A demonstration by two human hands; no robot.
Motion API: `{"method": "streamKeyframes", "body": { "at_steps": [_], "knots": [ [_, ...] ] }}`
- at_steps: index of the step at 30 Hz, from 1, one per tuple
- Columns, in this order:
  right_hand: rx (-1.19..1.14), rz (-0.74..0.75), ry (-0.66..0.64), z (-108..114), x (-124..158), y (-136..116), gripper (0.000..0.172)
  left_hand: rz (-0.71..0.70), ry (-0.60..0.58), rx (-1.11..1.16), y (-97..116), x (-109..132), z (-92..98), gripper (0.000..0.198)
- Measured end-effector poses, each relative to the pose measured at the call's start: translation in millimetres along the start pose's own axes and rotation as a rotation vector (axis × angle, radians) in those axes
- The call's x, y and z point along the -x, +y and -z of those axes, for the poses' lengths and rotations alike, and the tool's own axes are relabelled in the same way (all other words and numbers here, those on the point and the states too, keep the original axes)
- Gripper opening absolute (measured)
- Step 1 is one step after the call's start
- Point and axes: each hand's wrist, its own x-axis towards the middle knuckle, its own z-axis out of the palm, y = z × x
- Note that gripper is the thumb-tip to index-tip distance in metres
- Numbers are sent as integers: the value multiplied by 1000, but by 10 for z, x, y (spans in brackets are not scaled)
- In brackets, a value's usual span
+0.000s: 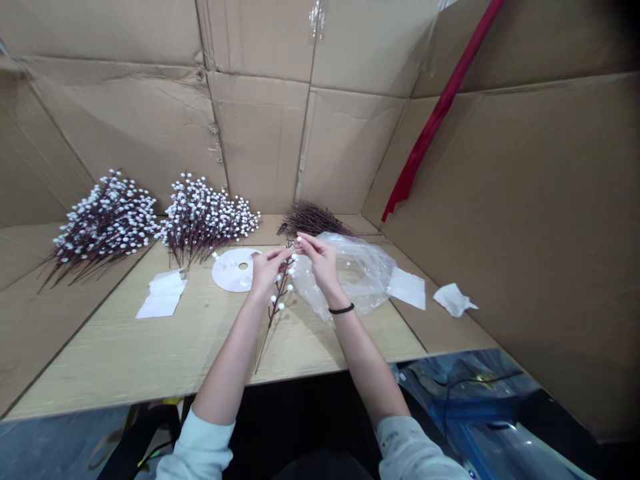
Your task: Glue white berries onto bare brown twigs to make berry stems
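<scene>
A brown artificial twig (275,303) dotted with white berries slants down toward the table's front edge. Near its upper end, my left hand (267,267) is closed in a pinch on the twig. My right hand (320,261), with a black band at the wrist, pinches a small white berry (299,239) by the twig's tip. A white disc (227,270) with a centre hole lies just left of my left hand. Under and beside my right hand spreads a clear plastic bag (373,267). The fingers partly hide the twig's top.
Two heaps of berried twigs, the left heap (107,217) and the middle heap (205,217), lie at the back. Bare brown twigs (315,219) are piled behind my hands. White papers (163,293) lie about. Cardboard walls (265,140) enclose the table; a red ribbon (440,113) hangs right.
</scene>
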Motion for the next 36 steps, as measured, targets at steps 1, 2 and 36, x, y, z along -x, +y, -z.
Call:
{"method": "streamKeyframes", "body": {
  "at_steps": [1,2,36],
  "knots": [
    [-35,-15,4,-6,7,4,27,-9,1,-10,-2,2,0,25],
    [-68,-32,3,-9,14,1,27,-18,-1,-21,-3,5,0,24],
    [129,98,-134,68,84,64,28,-146,0,-185,2,56,4,19]
  ]
}}
